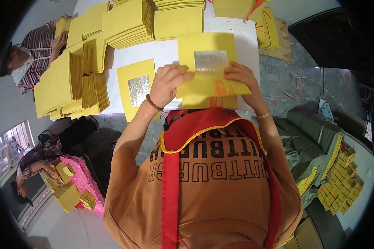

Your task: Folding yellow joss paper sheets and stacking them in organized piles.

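Observation:
In front of my waist, both hands are on a yellow paper sheet [205,41] with a silver foil square [210,61] in its middle. The near edge of the sheet is lifted and curls, and red print shows by it. My left hand [169,81] closes on the left edge with bent fingers. On the right edge, the fingers of my right hand [242,77] pinch the paper, the thumb tucked under. More yellow paper [191,102] lies beneath the sheet. Left of my left hand, another yellow sheet with a silver square [139,89] lies flat on the white table [131,52].
Tall stacks of yellow paper [126,25] fill the table's far and left parts. A person [39,45] at the far left holds a yellow bundle. At lower left another person [41,166] handles yellow paper. Tied yellow bundles [340,182] are piled at right; red strings lie on the floor.

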### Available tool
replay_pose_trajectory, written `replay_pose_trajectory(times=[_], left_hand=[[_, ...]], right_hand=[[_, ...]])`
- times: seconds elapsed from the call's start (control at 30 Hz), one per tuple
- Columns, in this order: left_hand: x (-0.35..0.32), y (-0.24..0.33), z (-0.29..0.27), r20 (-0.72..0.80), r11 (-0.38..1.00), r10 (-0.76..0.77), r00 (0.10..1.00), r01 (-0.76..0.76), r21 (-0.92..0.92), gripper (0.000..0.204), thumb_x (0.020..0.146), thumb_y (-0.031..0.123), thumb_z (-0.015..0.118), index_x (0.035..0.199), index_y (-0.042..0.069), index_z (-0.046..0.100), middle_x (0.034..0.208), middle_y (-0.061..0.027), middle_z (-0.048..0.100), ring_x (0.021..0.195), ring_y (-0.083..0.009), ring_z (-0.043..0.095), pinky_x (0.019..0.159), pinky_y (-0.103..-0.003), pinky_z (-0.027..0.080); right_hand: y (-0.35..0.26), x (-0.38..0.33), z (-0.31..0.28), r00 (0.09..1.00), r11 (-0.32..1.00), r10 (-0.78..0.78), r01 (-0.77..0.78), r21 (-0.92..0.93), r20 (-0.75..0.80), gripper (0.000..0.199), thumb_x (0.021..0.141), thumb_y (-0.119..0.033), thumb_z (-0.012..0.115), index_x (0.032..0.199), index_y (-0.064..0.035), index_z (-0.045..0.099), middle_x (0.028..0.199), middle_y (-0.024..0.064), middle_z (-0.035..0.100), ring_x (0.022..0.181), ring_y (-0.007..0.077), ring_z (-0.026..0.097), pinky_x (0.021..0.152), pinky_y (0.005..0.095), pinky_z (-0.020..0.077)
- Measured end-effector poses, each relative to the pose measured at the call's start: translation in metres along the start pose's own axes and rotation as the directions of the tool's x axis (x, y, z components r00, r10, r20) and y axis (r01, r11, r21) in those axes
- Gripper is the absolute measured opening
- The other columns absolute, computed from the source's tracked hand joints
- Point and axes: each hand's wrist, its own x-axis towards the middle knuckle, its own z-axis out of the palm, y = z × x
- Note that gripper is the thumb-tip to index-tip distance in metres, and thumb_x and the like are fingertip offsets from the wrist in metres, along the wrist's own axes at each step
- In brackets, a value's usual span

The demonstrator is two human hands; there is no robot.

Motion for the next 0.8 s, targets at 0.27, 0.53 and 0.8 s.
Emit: replay_pose_trajectory(times=[0.27, 0.53, 0.8], left_hand=[[-0.021, 0.014, 0.01, -0.048, 0.981, -0.162, 0.986, 0.156, -0.117, 0.017, 0.086, 0.019, 0.055, 0.091, 0.005, 0.063, 0.077, -0.0098, 0.062, 0.074, -0.0251, 0.058, 0.065, -0.035, 0.043], [-0.001, -0.002, 0.033, 0.155, 0.452, -0.736, 0.659, 0.65, -0.611, 0.023, 0.087, 0.021, 0.059, 0.085, -0.002, 0.059, 0.053, -0.0028, 0.05, 0.046, -0.0104, 0.045, 0.044, -0.028, 0.036], [0.007, -0.011, 0.033, 0.261, 0.304, -0.766, 0.587, 0.689, -0.658, 0.022, 0.086, 0.022, 0.063, 0.081, 0.001, 0.057, 0.053, 0.0044, 0.045, 0.046, -0.0023, 0.038, 0.041, -0.021, 0.031]], right_hand=[[-0.023, -0.009, 0.0, 0.982, 0.986, 0.145, -0.133, -0.103, 0.124, 0.02, 0.077, -0.012, 0.062, 0.097, -0.0098, 0.062, 0.104, 0.0036, 0.063, 0.103, 0.0242, 0.057, 0.089, 0.0376, 0.0354], [-0.033, 0.024, 0.02, 0.817, 0.84, 0.535, -0.49, 0.231, -0.213, 0.04, 0.082, -0.013, 0.063, 0.119, -0.0026, 0.054, 0.1, 0.0137, 0.065, 0.089, 0.0167, 0.062, 0.077, 0.0278, 0.0479], [-0.009, 0.02, 0.03, 0.791, 0.806, 0.579, -0.518, 0.288, -0.198, 0.043, 0.079, -0.012, 0.066, 0.119, -0.0012, 0.054, 0.104, 0.0153, 0.064, 0.092, 0.0164, 0.062, 0.08, 0.0262, 0.047]])
